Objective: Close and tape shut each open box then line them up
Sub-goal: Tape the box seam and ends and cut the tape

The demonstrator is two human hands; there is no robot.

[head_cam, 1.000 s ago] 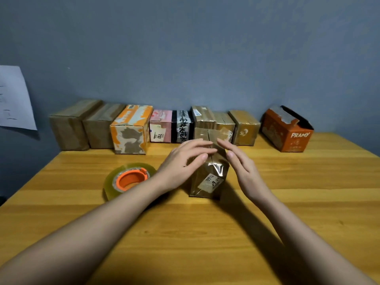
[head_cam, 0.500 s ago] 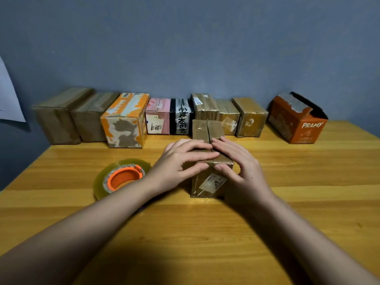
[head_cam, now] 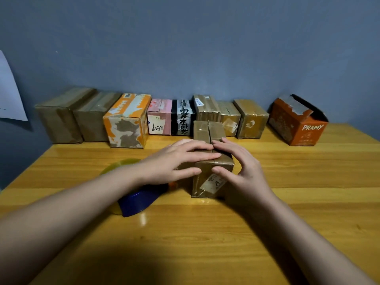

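At the centre of the frame a small brown box (head_cam: 211,161) stands on the wooden worktop (head_cam: 287,202), its two top flaps folded down so that they meet along a seam running away from the camera. The left hand (head_cam: 174,161) lies flat across the near part of the top, its fingers (head_cam: 205,155) straight and reaching over the seam, thumb against the near face of the box. The right hand (head_cam: 242,167) comes in from the right, its fingers (head_cam: 224,146) laid on the top flap while the thumb (head_cam: 219,170) presses the near face above a white label (head_cam: 214,183); the fingers curve round the upper right edge, holding the box. Under the left forearm, left of centre, sits a tape roll (head_cam: 121,164) with a blue part (head_cam: 137,202) showing below the wrist. Along the blue wall in the upper half runs a row of closed boxes (head_cam: 127,122), set side by side. At the right end, apart from the row, an orange box (head_cam: 296,124) printed PRAMY stands with its top open. A sheet of paper (head_cam: 10,95) hangs at the left edge.
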